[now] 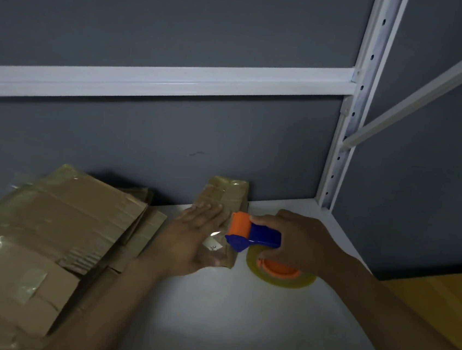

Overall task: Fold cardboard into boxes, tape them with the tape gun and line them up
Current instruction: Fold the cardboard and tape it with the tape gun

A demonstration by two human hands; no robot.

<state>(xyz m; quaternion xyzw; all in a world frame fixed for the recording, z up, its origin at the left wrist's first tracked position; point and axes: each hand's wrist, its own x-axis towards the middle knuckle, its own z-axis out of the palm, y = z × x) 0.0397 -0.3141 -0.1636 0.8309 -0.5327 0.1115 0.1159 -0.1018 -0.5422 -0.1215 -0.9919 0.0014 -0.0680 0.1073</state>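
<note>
Nearest us, at the left, a stack of flattened cardboard lies on the white tabletop, several sheets carrying tape. Beyond it, the left hand lies flat with fingers straight, pressing on the top of a small cardboard box. The right hand is curled round the blue handle of the tape gun, whose orange roller sits at the box's right edge. The tape roll hangs close to the tabletop.

We judge the step in hand to be taping the box seam. The next move calls for holding the flaps down while drawing the gun along the seam, then cutting the tape.

The box's far end reaches the grey wall; we cannot tell whether a second box stands there. The white rack frame rises at the right.
</note>
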